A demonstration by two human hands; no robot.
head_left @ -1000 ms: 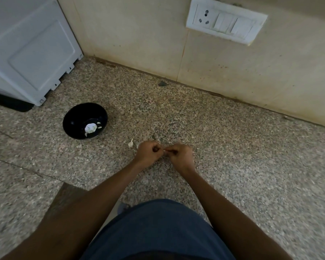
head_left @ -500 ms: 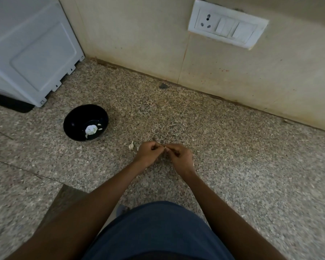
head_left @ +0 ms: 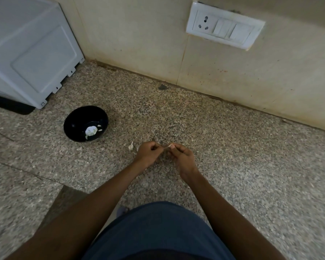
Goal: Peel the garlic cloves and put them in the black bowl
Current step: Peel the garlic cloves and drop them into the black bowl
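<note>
Speckled granite countertop fills the view, rough-grained in grey, tan and black, meeting a smooth beige tiled wall. Compared with a second ago the two hands have drawn slightly apart, and a thin pale strip of garlic skin now stretches between them, where before the fingertips met. The left hand is curled, its thumb and fingers pinching one end of that small piece; the right hand is curled too, pinching the other end. Whether a whole clove sits inside either grip I cannot tell.

At ten o'clock from the hands the black bowl sits as before, round and glossy, with a white peeled garlic lump and a few pale scraps inside. Just beside the left hand at nine o'clock, a small unpeeled clove with a short stem lies on the stone. A white ribbed plastic appliance stands at ten o'clock further off, and a white switch plate is mounted at one o'clock.
</note>
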